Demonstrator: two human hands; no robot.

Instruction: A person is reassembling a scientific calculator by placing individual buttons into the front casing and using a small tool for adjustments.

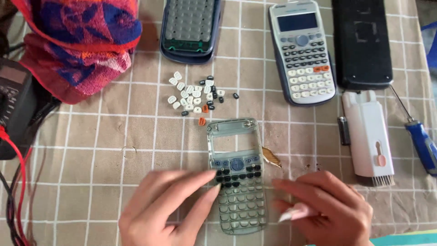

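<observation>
Grey calculator faceplate [236, 175] lies near the cloth's [91, 150] front edge. Left hand [166, 207], open, fingertips on its dark keys; right hand [325, 207] pinches a small white piece [291, 213]. Best to steady the plate flat, seating keys row by row from the loose keys [195, 95].

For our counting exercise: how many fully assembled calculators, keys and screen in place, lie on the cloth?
1. The assembled calculator lies at the top, right of centre. The front shell under the hands and the back half at top are only parts.
</observation>
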